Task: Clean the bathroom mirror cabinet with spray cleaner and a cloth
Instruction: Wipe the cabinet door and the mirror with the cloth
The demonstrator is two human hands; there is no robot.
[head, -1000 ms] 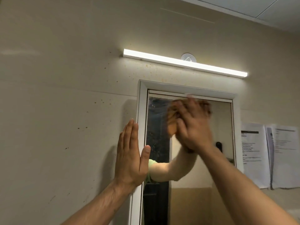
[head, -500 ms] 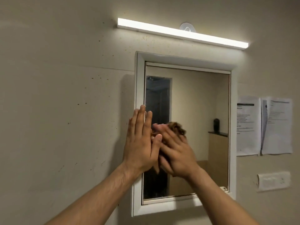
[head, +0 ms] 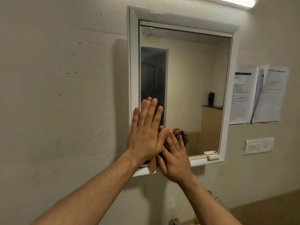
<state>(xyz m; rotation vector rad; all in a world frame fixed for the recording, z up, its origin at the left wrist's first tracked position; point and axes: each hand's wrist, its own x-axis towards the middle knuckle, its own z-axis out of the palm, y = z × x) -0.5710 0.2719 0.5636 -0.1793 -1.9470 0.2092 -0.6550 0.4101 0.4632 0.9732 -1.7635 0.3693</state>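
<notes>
Left hand flat against the mirror's left edge, right hand pressing cloth straight-fingered at lower left corner; wiping seems midway, top strip streaky, frame probably undone.

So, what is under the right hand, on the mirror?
A brown cloth, which the right hand presses against the mirror. Only its fuzzy edge shows past the fingers; the rest is covered.
</notes>
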